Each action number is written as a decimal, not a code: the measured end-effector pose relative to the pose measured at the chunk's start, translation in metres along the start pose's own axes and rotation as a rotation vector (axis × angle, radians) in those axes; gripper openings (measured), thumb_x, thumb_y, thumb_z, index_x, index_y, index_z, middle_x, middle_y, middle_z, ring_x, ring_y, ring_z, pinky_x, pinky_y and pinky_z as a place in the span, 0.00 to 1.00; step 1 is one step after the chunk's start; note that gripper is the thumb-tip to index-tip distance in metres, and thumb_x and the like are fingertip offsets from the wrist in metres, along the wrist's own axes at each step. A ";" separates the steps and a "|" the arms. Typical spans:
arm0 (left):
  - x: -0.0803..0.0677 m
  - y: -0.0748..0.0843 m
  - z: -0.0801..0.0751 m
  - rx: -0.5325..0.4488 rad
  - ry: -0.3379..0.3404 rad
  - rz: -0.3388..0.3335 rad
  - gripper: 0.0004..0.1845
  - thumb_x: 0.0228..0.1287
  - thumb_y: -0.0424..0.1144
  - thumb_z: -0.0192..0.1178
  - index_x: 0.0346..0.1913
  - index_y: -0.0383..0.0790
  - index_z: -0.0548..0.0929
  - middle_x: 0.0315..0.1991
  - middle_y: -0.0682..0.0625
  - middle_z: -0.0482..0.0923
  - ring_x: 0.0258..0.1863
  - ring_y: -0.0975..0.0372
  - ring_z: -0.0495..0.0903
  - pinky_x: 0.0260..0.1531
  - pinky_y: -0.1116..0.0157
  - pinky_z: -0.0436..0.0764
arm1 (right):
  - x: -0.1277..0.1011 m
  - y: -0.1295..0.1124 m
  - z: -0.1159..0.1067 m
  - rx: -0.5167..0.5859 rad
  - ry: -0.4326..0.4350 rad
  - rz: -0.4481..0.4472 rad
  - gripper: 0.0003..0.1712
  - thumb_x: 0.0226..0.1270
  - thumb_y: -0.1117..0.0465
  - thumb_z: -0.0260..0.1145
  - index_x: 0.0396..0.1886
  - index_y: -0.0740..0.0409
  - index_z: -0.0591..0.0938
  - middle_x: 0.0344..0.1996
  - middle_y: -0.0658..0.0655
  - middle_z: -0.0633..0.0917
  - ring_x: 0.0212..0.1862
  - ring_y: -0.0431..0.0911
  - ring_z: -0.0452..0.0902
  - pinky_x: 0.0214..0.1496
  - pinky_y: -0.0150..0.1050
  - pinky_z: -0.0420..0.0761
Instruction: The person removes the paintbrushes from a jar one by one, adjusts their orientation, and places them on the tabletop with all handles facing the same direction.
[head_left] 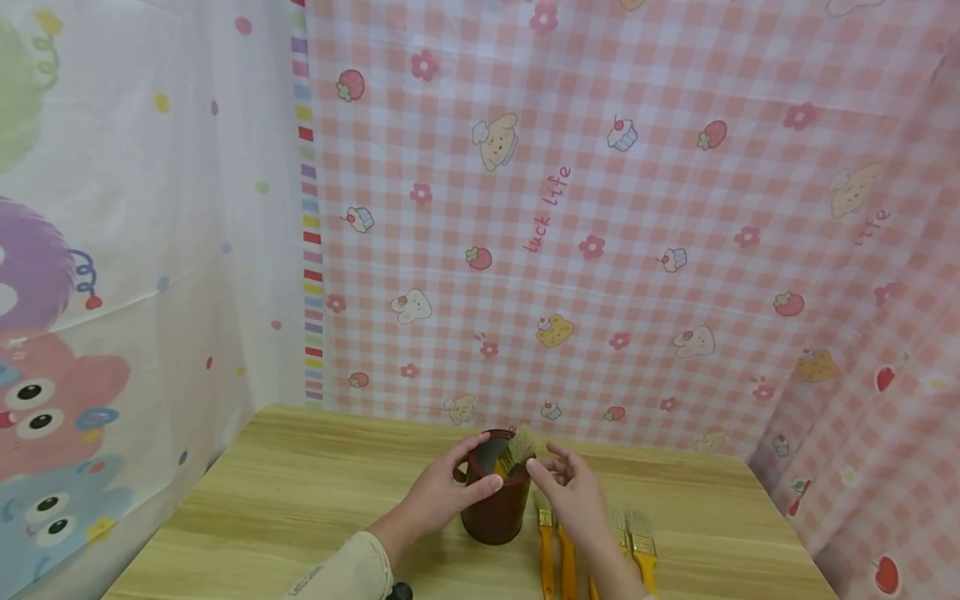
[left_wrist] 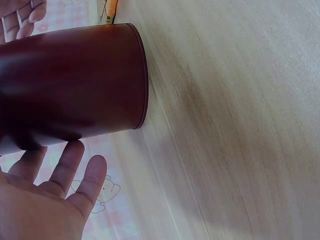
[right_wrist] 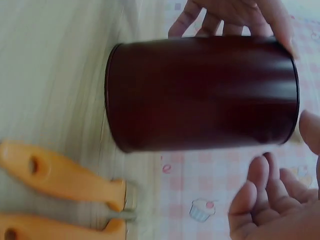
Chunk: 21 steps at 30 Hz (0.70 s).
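Observation:
A dark red-brown cylindrical container (head_left: pixel 492 515) stands on the wooden table. Inside it a paintbrush (head_left: pixel 517 450) leans to the right, its pale bristles up at the rim. My left hand (head_left: pixel 442 493) holds the container around its upper left side, thumb at the near rim; the left wrist view shows its fingertips against the dark wall. On the opposite side is my right hand (head_left: pixel 572 492), fingers loosely bent and thumb tip beside the bristles at the rim. Its fingers (right_wrist: pixel 245 205) are spread from the thumb below the container in the right wrist view.
Several paintbrushes with orange handles (head_left: pixel 567 562) lie on the table (head_left: pixel 300 492) right of the container, partly under my right forearm. A small black object (head_left: pixel 401 591) shows at the bottom edge. Patterned curtains (head_left: pixel 637 208) hang behind the table and at both sides.

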<state>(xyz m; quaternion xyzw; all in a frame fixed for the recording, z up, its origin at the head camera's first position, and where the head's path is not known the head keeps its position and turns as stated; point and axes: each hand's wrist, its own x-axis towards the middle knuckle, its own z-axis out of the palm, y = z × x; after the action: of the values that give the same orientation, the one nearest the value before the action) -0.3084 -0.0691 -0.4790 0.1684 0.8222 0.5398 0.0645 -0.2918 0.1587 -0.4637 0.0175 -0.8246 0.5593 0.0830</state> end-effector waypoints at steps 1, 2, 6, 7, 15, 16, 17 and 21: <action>0.000 0.000 0.000 -0.001 -0.001 0.001 0.35 0.64 0.63 0.61 0.72 0.75 0.61 0.68 0.51 0.70 0.55 0.55 0.77 0.45 0.53 0.82 | 0.001 -0.001 0.002 -0.005 0.019 -0.010 0.38 0.64 0.39 0.68 0.68 0.52 0.73 0.46 0.53 0.87 0.43 0.42 0.81 0.42 0.36 0.82; 0.000 0.000 0.000 -0.002 -0.001 0.001 0.35 0.64 0.63 0.61 0.72 0.75 0.61 0.68 0.51 0.70 0.55 0.55 0.77 0.45 0.54 0.82 | 0.001 -0.002 0.004 -0.017 0.037 -0.020 0.38 0.63 0.38 0.68 0.68 0.51 0.73 0.46 0.53 0.87 0.43 0.42 0.81 0.42 0.34 0.81; 0.000 0.001 0.000 0.000 -0.002 0.001 0.35 0.64 0.63 0.61 0.72 0.75 0.61 0.67 0.51 0.70 0.54 0.55 0.77 0.44 0.55 0.83 | 0.002 -0.008 0.009 -0.061 0.100 -0.067 0.35 0.64 0.42 0.70 0.67 0.48 0.74 0.46 0.50 0.87 0.41 0.41 0.80 0.39 0.33 0.80; 0.000 0.000 0.000 0.000 -0.001 0.002 0.35 0.64 0.63 0.61 0.72 0.75 0.61 0.67 0.51 0.70 0.54 0.55 0.77 0.44 0.55 0.83 | 0.002 -0.009 0.011 -0.074 0.112 -0.080 0.34 0.64 0.43 0.70 0.67 0.47 0.74 0.46 0.49 0.86 0.41 0.41 0.79 0.38 0.33 0.80; -0.001 0.002 -0.001 0.000 0.002 0.012 0.35 0.65 0.62 0.61 0.73 0.74 0.61 0.67 0.50 0.71 0.53 0.55 0.78 0.44 0.55 0.83 | 0.006 -0.022 0.022 -0.192 0.169 -0.166 0.33 0.62 0.47 0.73 0.66 0.48 0.75 0.40 0.47 0.88 0.42 0.44 0.82 0.39 0.38 0.83; -0.001 0.002 -0.001 -0.001 0.002 0.015 0.35 0.65 0.62 0.61 0.73 0.73 0.61 0.67 0.50 0.71 0.53 0.55 0.78 0.44 0.55 0.83 | 0.007 -0.023 0.024 -0.217 0.177 -0.174 0.33 0.62 0.47 0.73 0.66 0.47 0.75 0.40 0.47 0.89 0.43 0.45 0.82 0.40 0.40 0.83; -0.001 0.002 -0.001 -0.004 0.004 0.018 0.35 0.65 0.62 0.61 0.73 0.73 0.61 0.67 0.50 0.71 0.53 0.55 0.78 0.45 0.55 0.83 | 0.008 -0.025 0.025 -0.247 0.187 -0.183 0.33 0.62 0.47 0.73 0.66 0.47 0.76 0.39 0.47 0.89 0.43 0.46 0.83 0.40 0.42 0.84; 0.000 0.001 0.000 -0.013 0.007 0.024 0.35 0.65 0.61 0.61 0.73 0.72 0.61 0.69 0.50 0.70 0.54 0.55 0.77 0.45 0.55 0.82 | 0.011 -0.030 0.031 -0.381 0.227 -0.242 0.32 0.60 0.46 0.74 0.63 0.47 0.78 0.34 0.45 0.89 0.39 0.46 0.83 0.41 0.46 0.83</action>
<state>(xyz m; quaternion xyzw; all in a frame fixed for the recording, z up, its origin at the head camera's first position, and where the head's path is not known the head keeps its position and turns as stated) -0.3078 -0.0690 -0.4778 0.1759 0.8169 0.5464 0.0565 -0.3030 0.1193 -0.4453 0.0372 -0.8925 0.3780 0.2431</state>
